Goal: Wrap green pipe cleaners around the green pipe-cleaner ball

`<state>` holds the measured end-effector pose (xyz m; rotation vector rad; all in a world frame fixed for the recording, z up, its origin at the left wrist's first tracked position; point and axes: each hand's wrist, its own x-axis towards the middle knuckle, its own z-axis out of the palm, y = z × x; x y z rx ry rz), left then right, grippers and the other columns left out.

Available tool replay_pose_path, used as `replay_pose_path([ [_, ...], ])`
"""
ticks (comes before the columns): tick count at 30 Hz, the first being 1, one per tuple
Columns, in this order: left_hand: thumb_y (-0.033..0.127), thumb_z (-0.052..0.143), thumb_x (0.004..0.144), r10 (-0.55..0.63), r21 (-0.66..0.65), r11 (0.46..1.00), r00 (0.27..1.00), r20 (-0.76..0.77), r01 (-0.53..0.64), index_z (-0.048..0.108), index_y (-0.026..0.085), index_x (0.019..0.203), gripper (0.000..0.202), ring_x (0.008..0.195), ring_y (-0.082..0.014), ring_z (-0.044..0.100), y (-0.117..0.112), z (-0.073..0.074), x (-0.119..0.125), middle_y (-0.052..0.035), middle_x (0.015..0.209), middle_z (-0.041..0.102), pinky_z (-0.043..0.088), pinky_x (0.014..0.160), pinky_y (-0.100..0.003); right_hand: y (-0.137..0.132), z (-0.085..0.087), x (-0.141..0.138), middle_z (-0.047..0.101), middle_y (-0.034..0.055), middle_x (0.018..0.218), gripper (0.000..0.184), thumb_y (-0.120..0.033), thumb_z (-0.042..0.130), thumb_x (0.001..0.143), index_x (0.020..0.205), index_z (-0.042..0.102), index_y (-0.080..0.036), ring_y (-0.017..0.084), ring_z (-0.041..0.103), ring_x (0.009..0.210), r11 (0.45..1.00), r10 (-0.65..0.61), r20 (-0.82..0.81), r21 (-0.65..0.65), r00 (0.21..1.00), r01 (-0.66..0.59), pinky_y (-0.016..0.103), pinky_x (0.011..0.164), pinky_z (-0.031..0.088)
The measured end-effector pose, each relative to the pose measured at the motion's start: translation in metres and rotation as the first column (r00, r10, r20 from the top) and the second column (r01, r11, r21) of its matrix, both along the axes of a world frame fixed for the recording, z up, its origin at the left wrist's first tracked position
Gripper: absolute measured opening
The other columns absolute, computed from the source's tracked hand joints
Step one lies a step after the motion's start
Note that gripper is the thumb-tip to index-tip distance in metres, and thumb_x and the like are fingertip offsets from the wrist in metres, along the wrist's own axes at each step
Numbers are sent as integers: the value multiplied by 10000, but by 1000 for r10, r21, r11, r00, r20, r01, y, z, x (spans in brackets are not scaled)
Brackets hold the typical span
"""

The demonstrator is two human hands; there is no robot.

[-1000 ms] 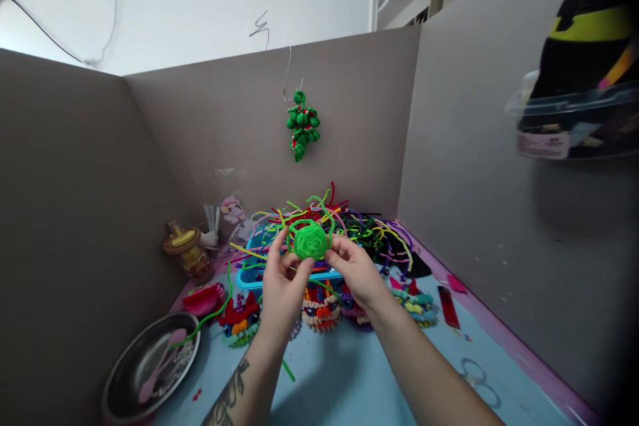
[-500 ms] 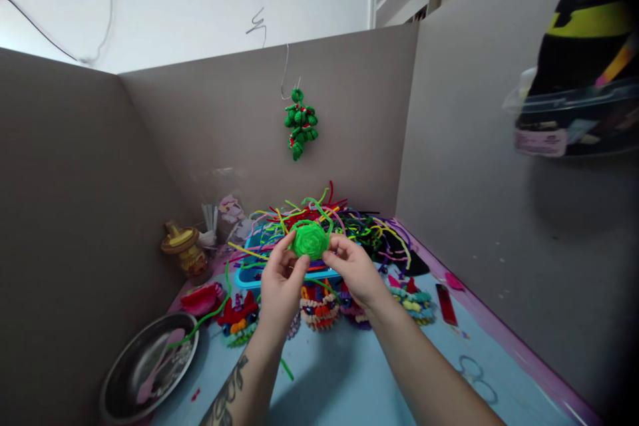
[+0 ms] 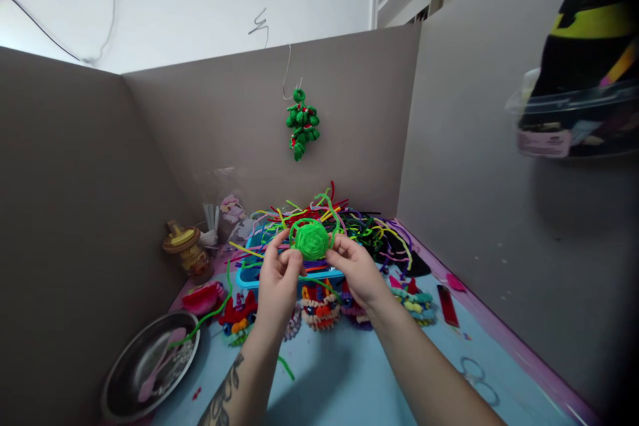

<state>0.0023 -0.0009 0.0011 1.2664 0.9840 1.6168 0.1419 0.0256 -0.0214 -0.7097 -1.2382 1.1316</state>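
Between my two hands is a bright green coiled pipe-cleaner disc point(image 3: 311, 241), raised above the table with its round face toward me. My left hand point(image 3: 282, 273) pinches its left edge between thumb and fingers. At the right edge, my right hand point(image 3: 353, 267) grips it the same way. A loose green strand curls up from the disc's upper right. Behind it lies a blue tray point(image 3: 247, 277) heaped with pipe cleaners point(image 3: 369, 229) in many colours. Several finished fuzzy figures, among them an orange and peach one point(image 3: 320, 309), stand in a row below my hands.
A metal bowl point(image 3: 120, 373) with a pink tool sits at the left front. Scissors point(image 3: 476, 379) and a red-black object point(image 3: 447, 306) lie to the right. Grey partitions point(image 3: 349, 93) enclose the table; a green pipe-cleaner ornament point(image 3: 302, 125) hangs on the back one.
The green disc has turned slightly, showing an open looped edge at its upper left. My left fingers have shifted a little on its rim.
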Motion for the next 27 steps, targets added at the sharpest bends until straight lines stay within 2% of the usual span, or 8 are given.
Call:
replay_pose_path([
  [4,328,681,739,-6,-21,1000,997,-71,5,596,163,1018,335,520,-95,512,2,-2,0,40,593,586,395,521,-197,-3,1,-4,693,31,867,239,-388,715,715,860,671,-203,195,609,846,974,189,-220,-85,957,-212,334,795,455],
  [6,337,694,717,-4,-22,1000,994,-110,1,628,159,934,288,528,-106,530,2,-2,-1,20,632,619,416,531,-217,-3,3,-5,716,43,877,277,-397,743,687,877,679,-206,217,630,885,955,228,-332,-108,915,-277,362,828,460],
  [9,351,677,738,53,13,999,980,-191,-51,690,152,859,233,594,-118,551,2,-2,-4,-11,686,646,421,569,-223,-3,5,-3,734,55,863,285,-379,770,653,861,691,-201,245,648,916,939,243,-409,-127,879,-319,389,864,462],
  [11,364,673,747,52,3,999,981,-185,-52,712,153,848,238,600,-108,532,2,-2,-8,-13,695,639,395,548,-208,-3,6,-1,739,62,862,280,-359,777,640,852,697,-195,260,654,926,927,264,-423,-137,867,-349,402,875,465],
  [14,407,675,746,-87,-101,992,991,-105,76,701,146,806,268,454,-58,377,3,-3,-12,44,532,500,258,430,-183,-3,6,1,743,69,874,266,-336,768,642,853,703,-188,270,656,940,908,299,-427,-146,853,-392,410,882,471],
  [16,423,678,743,-164,-149,977,984,-65,153,680,138,761,286,423,-39,305,3,-3,-13,66,490,420,196,412,-176,-3,6,1,742,73,887,267,-331,755,652,869,704,-183,271,656,946,902,312,-424,-150,850,-406,411,885,472],
  [23,460,659,749,-179,-184,970,978,-103,158,615,135,654,341,362,-19,317,0,1,-12,51,489,499,195,373,-166,-4,4,0,738,74,912,241,-308,722,694,897,704,-179,261,654,957,890,356,-403,-130,843,-438,399,889,465],
  [27,475,657,740,-193,-207,963,978,-84,172,615,142,668,344,327,-20,297,0,2,-11,58,463,499,182,346,-168,-3,2,0,735,77,923,240,-314,714,709,905,704,-177,258,652,956,894,361,-389,-115,847,-434,397,886,466],
])
